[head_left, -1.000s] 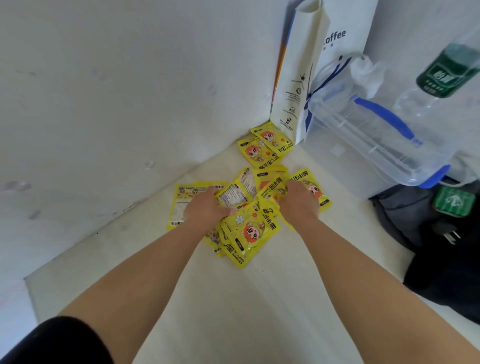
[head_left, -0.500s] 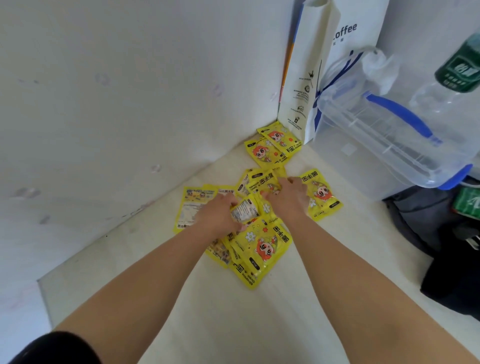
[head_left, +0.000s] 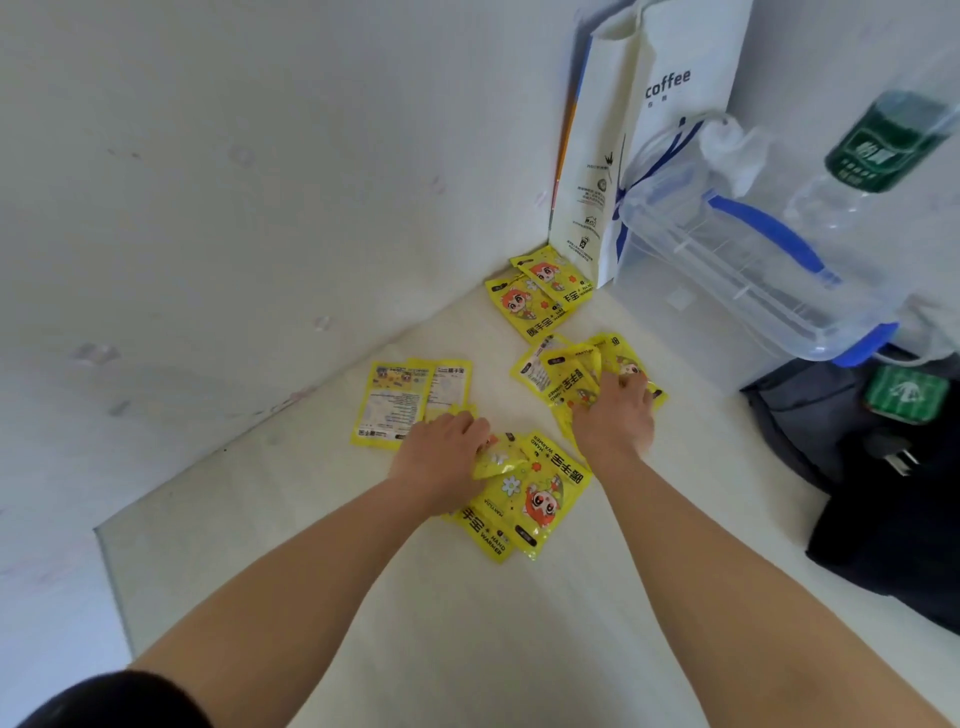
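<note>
Several yellow hand-warmer packets lie on a white surface in a wall corner. Two packets (head_left: 540, 296) overlap at the far corner. Two face-down packets (head_left: 410, 400) lie at the left. My left hand (head_left: 441, 462) sits over the near group (head_left: 540, 499), its fingers curled and its thumb pinching the raised corner of one packet (head_left: 493, 460). My right hand (head_left: 615, 415) rests with its fingers spread on a small pile of packets (head_left: 566, 374) to the right. Both palms hide the packets beneath them.
A white paper bag (head_left: 670, 88) marked "coffee" stands in the corner. Beside it is a clear plastic box (head_left: 675, 291) with blue handles, with a green-labelled bottle (head_left: 883, 140) above it. A dark bag (head_left: 883, 493) with a green tag (head_left: 909, 395) lies right.
The single central heap has been pulled apart. My right hand has slid packets to the right, and my left hand has drawn back to the near group, leaving bare surface between.
</note>
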